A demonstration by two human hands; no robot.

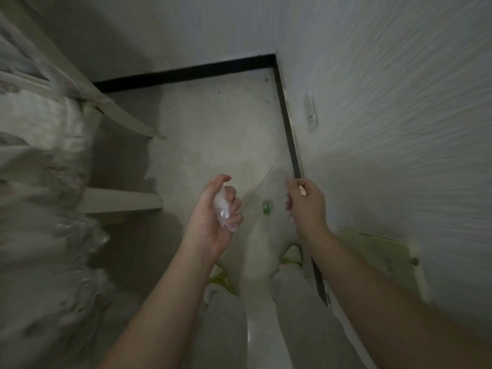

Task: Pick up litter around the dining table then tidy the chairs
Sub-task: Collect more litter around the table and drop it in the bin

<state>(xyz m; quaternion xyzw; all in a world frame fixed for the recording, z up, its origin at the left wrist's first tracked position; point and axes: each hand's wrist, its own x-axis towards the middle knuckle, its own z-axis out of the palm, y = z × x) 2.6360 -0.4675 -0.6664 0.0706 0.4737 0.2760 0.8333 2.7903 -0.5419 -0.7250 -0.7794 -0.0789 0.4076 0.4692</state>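
Observation:
My left hand (213, 219) is curled around a crumpled wad of clear plastic wrap (223, 211), held above the pale floor. My right hand (306, 206) hovers close to the wall with its back toward me and its fingers curled down. A small pale streak (302, 190) shows at its fingers, and I cannot tell whether it is a held scrap. A small green bit of litter (266, 207) lies on the floor between my two hands. A pale chair (119, 201) stands at the left, its legs and rails partly under a lace cloth.
A white lace tablecloth (40, 209) hangs down the left side. A textured white wall (399, 129) with a socket plate (311, 111) runs along the right, edged by a black skirting (288, 134). My legs and shoes (291, 255) are at the bottom centre. The picture is blurred.

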